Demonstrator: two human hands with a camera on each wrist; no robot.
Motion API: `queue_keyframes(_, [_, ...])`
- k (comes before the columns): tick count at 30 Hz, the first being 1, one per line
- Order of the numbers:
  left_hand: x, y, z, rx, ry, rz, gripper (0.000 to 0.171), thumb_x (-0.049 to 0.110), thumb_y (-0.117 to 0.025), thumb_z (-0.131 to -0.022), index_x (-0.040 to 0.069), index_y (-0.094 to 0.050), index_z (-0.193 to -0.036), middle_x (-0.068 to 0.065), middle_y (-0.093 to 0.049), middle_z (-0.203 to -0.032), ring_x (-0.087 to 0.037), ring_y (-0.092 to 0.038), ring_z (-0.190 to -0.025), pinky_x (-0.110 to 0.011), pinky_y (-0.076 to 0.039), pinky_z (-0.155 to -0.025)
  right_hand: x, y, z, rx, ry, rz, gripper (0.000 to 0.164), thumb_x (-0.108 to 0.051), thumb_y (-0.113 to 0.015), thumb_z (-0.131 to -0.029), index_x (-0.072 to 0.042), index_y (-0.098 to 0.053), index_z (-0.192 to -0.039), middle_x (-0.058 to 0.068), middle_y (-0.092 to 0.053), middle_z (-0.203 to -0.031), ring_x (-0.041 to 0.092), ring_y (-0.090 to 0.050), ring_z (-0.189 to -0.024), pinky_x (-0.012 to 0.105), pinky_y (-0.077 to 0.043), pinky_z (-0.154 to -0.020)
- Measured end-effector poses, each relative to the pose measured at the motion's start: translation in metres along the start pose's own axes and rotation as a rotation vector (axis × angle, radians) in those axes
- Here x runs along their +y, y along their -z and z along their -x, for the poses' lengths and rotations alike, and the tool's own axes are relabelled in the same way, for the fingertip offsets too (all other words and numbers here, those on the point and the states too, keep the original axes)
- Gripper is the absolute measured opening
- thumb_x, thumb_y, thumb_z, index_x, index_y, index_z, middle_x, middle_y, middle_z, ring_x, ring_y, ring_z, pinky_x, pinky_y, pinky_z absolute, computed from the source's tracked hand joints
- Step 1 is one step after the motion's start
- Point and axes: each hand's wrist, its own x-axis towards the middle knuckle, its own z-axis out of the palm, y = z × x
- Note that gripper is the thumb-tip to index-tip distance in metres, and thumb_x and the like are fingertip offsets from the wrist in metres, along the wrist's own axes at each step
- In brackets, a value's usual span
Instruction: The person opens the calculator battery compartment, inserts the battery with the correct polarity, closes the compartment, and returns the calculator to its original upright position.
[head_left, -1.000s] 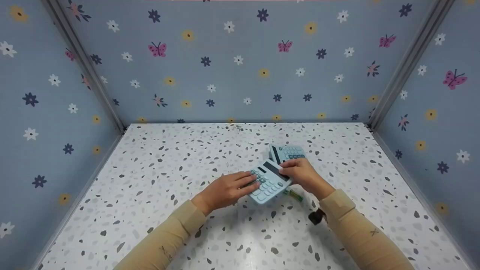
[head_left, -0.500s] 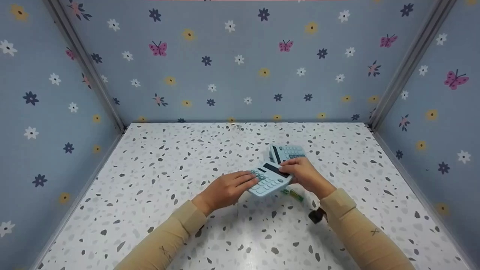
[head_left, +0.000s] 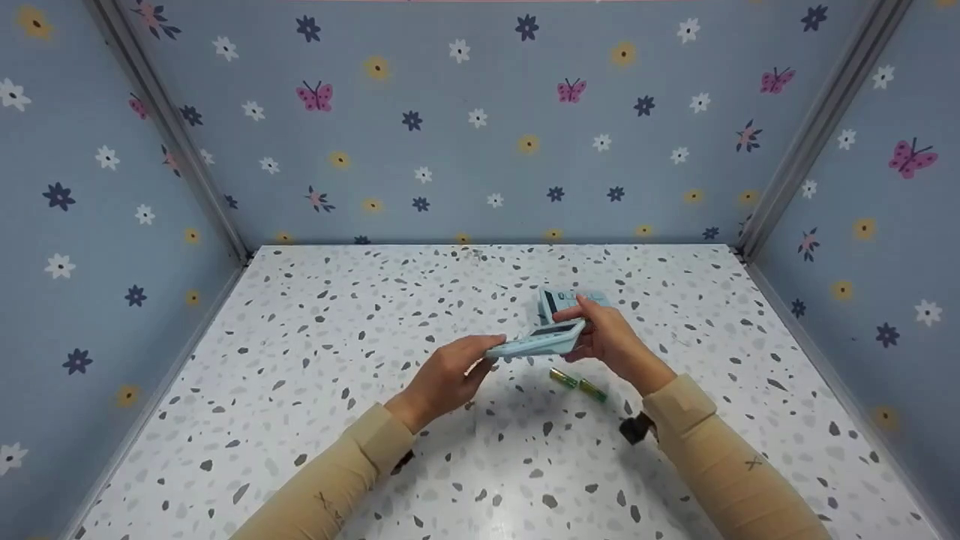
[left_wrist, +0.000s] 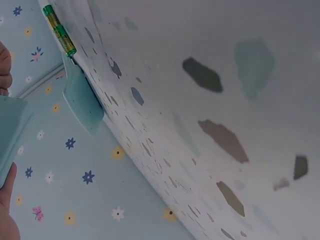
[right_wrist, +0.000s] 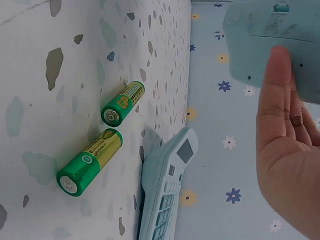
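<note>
Both hands hold a light blue calculator (head_left: pixel 536 346) off the table, tilted so that it appears nearly edge-on in the head view. My left hand (head_left: pixel 448 376) grips its keypad end, thumb below and fingers above. At the display end, my right hand (head_left: pixel 611 341) holds on, with fingers against the underside. The right wrist view shows that calculator's back (right_wrist: pixel 245 55), with a fingertip near a straight seam and a small slot above. Two green and gold batteries (right_wrist: pixel 90 162) lie on the table below. Behind the right hand is a second light blue calculator (head_left: pixel 562 297), partly hidden.
The white speckled table (head_left: pixel 337 315) is bounded by a flowered blue back wall (head_left: pixel 480 150) and matching side walls with grey corner posts. A small black device (head_left: pixel 636 429) sits at the right sleeve's cuff.
The held calculator has tipped from showing its keys to nearly edge-on. The right hand has turned, its fingers shifting underneath. Both batteries now show fully; the second calculator stays put.
</note>
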Motion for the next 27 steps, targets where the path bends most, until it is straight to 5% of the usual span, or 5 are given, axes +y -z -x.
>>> queue_keyframes(3, [0.002, -0.001, -0.001, 0.032, 0.051, 0.074, 0.041, -0.008, -0.076, -0.096, -0.005, -0.066, -0.135, -0.018, -0.077, -0.123, -0.029, -0.078, -0.112, -0.034, -0.064, -0.096, 0.000, 0.002, 0.001, -0.005, 0.068, -0.014, 0.069, -0.050, -0.035, -0.118, 0.008, -0.066, -0.139, 0.000, -0.077, -0.098, 0.015, -0.072, -0.083, 0.032, -0.064, -0.077])
queue_keyframes(8, [0.005, -0.002, -0.007, 0.095, 0.164, 0.229, 0.038, -0.007, -0.071, -0.100, -0.004, -0.064, -0.138, -0.019, -0.075, -0.129, -0.033, -0.077, -0.118, -0.036, -0.065, -0.097, 0.003, 0.002, 0.000, -0.023, 0.182, -0.067, 0.049, -0.027, -0.042, -0.115, 0.007, -0.063, -0.144, -0.002, -0.074, -0.118, 0.015, -0.071, -0.108, 0.036, -0.061, -0.098])
queue_keyframes(14, [0.011, 0.000, -0.013, 0.130, 0.391, 0.388, 0.039, -0.002, -0.068, -0.104, -0.007, -0.061, -0.143, -0.023, -0.074, -0.134, -0.036, -0.075, -0.122, -0.039, -0.064, -0.097, 0.007, -0.001, -0.002, -0.027, 0.281, -0.073, 0.025, -0.004, -0.057, -0.110, -0.012, -0.073, -0.128, -0.003, -0.075, -0.118, 0.014, -0.075, -0.109, 0.039, -0.063, -0.102])
queue_keyframes(18, [0.015, 0.003, -0.017, 0.089, 0.565, 0.482, 0.047, 0.005, -0.066, -0.108, -0.004, -0.054, -0.152, -0.022, -0.069, -0.143, -0.035, -0.072, -0.129, -0.040, -0.063, -0.102, 0.009, -0.002, -0.002, 0.012, 0.290, -0.045, 0.024, -0.002, -0.059, -0.110, -0.011, -0.072, -0.128, -0.001, -0.075, -0.119, 0.017, -0.076, -0.109, 0.040, -0.064, -0.099])
queue_keyframes(27, [0.013, 0.009, -0.021, 0.066, 0.780, 0.684, 0.067, 0.006, -0.062, -0.109, 0.009, -0.032, -0.168, -0.027, -0.054, -0.155, -0.051, -0.063, -0.135, -0.059, -0.060, -0.103, 0.008, -0.005, -0.003, 0.087, 0.216, 0.060, 0.031, -0.011, -0.061, -0.111, -0.001, -0.064, -0.141, 0.000, -0.073, -0.120, 0.020, -0.075, -0.105, 0.044, -0.067, -0.090])
